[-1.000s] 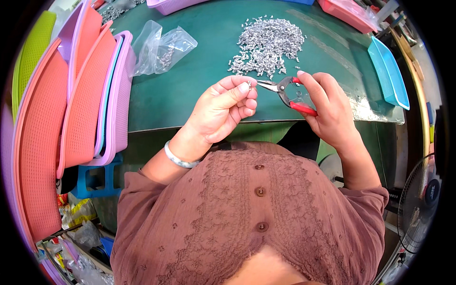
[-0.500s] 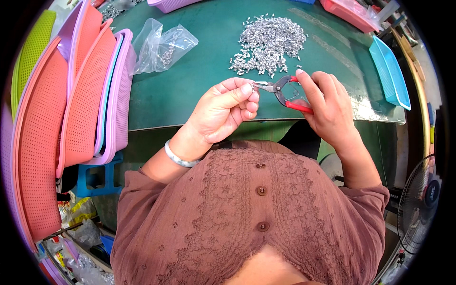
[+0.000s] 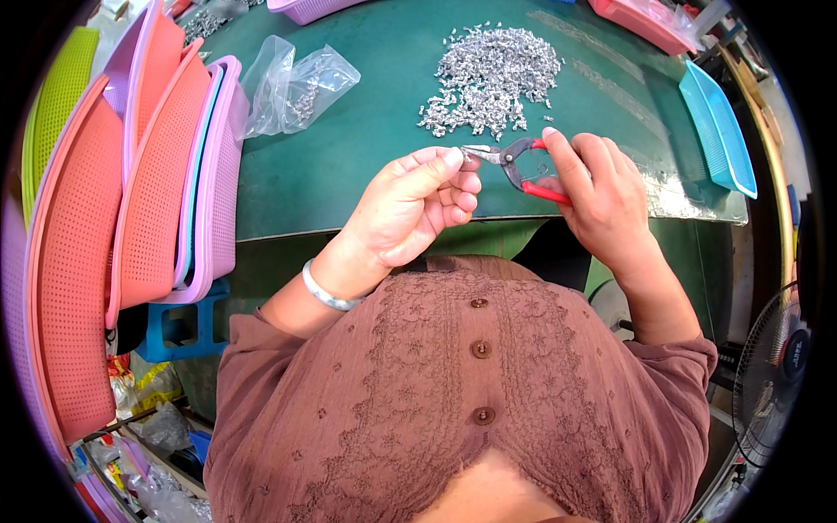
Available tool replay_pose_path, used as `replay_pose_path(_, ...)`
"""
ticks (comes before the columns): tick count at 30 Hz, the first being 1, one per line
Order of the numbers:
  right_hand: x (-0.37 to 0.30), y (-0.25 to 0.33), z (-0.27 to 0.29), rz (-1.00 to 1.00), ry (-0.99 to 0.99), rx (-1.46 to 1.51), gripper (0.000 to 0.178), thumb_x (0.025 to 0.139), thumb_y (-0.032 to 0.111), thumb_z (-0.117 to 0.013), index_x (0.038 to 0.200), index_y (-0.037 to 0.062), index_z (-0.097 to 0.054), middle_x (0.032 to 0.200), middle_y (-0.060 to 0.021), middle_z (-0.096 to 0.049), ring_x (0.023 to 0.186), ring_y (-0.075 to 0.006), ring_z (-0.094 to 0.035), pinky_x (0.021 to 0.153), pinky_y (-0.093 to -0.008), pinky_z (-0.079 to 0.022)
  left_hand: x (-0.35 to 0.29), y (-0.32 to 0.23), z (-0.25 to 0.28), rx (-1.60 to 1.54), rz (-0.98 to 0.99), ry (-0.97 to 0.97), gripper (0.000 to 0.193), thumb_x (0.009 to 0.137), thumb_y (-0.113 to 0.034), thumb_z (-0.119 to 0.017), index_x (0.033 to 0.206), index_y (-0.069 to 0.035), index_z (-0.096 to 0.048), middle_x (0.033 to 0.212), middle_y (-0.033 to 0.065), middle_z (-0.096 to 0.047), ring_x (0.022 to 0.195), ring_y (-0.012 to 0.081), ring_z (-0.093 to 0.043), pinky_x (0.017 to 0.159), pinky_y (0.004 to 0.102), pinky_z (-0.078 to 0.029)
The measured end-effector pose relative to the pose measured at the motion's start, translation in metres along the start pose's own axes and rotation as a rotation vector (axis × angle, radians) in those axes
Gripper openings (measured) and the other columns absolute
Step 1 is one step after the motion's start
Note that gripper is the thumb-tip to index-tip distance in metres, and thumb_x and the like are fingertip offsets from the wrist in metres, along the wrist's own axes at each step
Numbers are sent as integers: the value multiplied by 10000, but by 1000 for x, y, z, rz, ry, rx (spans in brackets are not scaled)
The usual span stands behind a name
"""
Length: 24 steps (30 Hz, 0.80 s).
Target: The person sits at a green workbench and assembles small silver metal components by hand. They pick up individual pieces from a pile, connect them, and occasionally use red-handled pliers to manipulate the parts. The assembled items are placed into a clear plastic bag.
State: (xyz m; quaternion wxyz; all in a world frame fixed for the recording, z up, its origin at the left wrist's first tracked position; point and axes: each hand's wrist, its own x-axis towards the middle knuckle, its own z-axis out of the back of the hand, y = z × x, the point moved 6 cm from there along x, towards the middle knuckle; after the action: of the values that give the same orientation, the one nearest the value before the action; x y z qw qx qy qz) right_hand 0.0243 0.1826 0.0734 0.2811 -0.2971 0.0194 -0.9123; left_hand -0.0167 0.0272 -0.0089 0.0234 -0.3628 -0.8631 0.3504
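My right hand (image 3: 602,192) is wrapped round the red handles of a pair of pliers (image 3: 507,158), with the thumb along the upper handle. The jaws point left and meet the fingertips of my left hand (image 3: 417,200). Thumb and index finger there pinch a small silvery metal piece (image 3: 467,157), mostly hidden by the fingers and the jaws. Both hands are above the near edge of the green table (image 3: 349,187). Just beyond them lies a pile of small silvery metal pieces (image 3: 497,74).
Upright stacked perforated baskets (image 3: 74,261) line the left side. A clear plastic bag (image 3: 305,87) with some metal pieces lies near them. On the right are a light-blue basket (image 3: 719,131) and a fan (image 3: 772,375); a pink basket (image 3: 641,24) stands at the far right.
The pliers' jaws have shifted very slightly at the left fingertips. Both hands otherwise keep nearly the same place and hold.
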Motion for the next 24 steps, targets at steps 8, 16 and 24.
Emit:
replay_pose_path(8,-1,2,2,-19,-40,-52,407,708,191,-632,1084,62,-544,766,-35,-438,635,-174,-464,530,-284,-391,1,0,-2,50,-69,-38,160,904,-172,-520,917,-21,-571,788,34,-579,661,98,-537,585,229,-440)
replay_pose_path(16,-3,2,7,-41,-45,-25,418,699,195,-649,1085,69,-552,783,-36,-456,653,-178,-480,536,-288,-397,5,1,-3,2,-128,50,114,898,-137,-516,881,-39,-571,771,33,-571,654,110,-519,584,236,-421)
replay_pose_path(24,-4,-1,6,-95,31,101,475,702,198,-672,1122,28,-532,857,-102,-516,714,-264,-527,600,-349,-435,7,0,-5,9,-136,153,108,887,-145,-527,873,-46,-566,752,40,-563,637,114,-500,574,236,-393)
